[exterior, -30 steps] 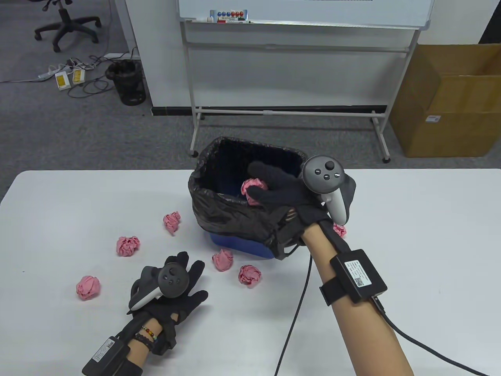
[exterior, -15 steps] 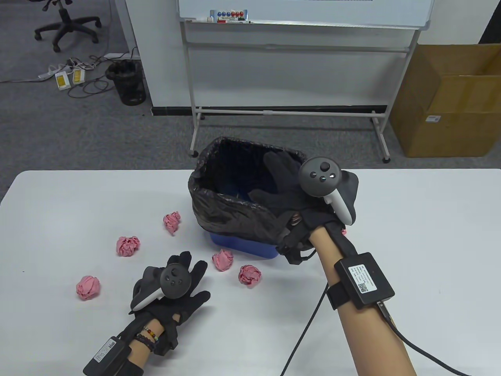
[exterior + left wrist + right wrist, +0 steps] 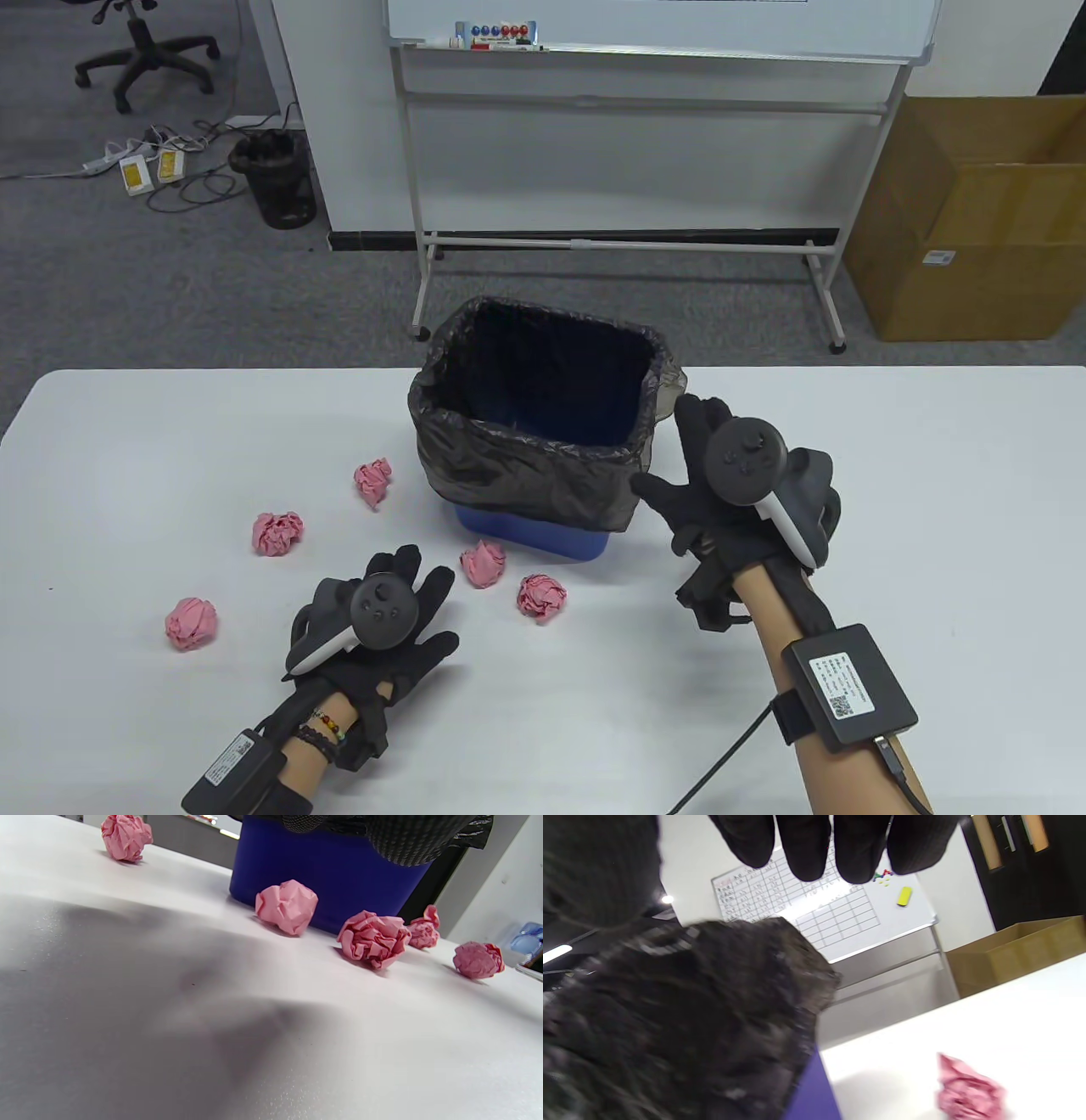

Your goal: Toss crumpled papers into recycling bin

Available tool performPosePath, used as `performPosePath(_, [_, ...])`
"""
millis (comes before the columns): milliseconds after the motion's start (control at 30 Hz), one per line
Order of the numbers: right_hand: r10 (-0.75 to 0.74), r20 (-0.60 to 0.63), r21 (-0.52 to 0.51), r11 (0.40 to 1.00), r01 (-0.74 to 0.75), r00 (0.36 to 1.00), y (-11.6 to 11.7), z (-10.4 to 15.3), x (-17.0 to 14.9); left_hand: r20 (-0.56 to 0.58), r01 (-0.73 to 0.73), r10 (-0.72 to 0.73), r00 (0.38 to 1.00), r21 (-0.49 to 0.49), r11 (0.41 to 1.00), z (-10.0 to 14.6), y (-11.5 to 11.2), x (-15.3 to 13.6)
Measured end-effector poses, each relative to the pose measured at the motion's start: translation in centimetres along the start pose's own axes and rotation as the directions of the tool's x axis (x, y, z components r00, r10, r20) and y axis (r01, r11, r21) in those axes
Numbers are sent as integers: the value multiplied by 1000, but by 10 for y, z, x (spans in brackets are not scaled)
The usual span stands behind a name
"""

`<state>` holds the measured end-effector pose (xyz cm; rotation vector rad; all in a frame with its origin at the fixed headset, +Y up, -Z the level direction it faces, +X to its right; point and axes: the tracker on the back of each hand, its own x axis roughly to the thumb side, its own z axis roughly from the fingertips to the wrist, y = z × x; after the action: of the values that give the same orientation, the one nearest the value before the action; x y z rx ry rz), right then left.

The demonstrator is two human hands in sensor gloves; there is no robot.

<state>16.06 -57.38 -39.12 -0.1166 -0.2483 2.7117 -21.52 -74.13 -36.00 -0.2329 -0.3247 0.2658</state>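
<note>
Five pink paper balls [image 3: 542, 597] lie on the white table [image 3: 891, 475] left of and near the blue bin [image 3: 543, 399]; its bag-lined inside is too dark to read. The right hand [image 3: 721, 509], spread and empty, hides another ball [image 3: 969, 1092]. The left hand [image 3: 386, 632] rests flat, holding nothing.

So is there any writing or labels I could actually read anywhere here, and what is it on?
No text here can be read:
Label with a square code on the right wrist box: print too small.
Label on the left wrist box: too small.
White sticker on the cardboard box: too small.
Grid chart on the whiteboard: handwriting blurred.
Yellow tags on the floor: nothing readable.
</note>
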Motion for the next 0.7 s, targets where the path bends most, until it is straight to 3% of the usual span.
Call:
performPosePath(300, [99,-113,40,995,-95,989,45,-2,-50,9,10,-10,1000,6,1000,0,-1,3])
performPosePath(700, [266,-230,127,962,-242,936,102,-6,-93,6,14,-14,1000,11,1000,1,0,3])
